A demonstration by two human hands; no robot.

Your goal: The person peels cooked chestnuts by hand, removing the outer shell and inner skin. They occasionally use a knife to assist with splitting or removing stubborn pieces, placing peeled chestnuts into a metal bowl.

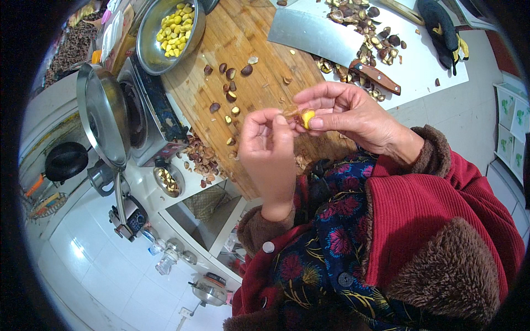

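Over the wooden cutting board [265,49], both hands meet at a yellow, partly peeled chestnut [307,117]. My right hand [353,113] holds the nut between thumb and fingers. With thumb and forefinger my left hand [269,144] pinches a thin strip of brown chestnut skin [289,111] beside the nut. Several dark brown unpeeled chestnuts [231,73] lie on the board to the left of the hands, some with pale cut faces. At the far left of the board, a steel bowl [149,47] contains many peeled yellow chestnuts [178,30].
A wooden-handled cleaver [314,36] lies at the back right, beside a heap of chestnut shells [364,16]. Brown skins [201,157] are piled by the board's left edge. A gas stove [146,110] and a tilted steel pan [102,116] stand farther left. Dark bananas [439,25] lie far right.
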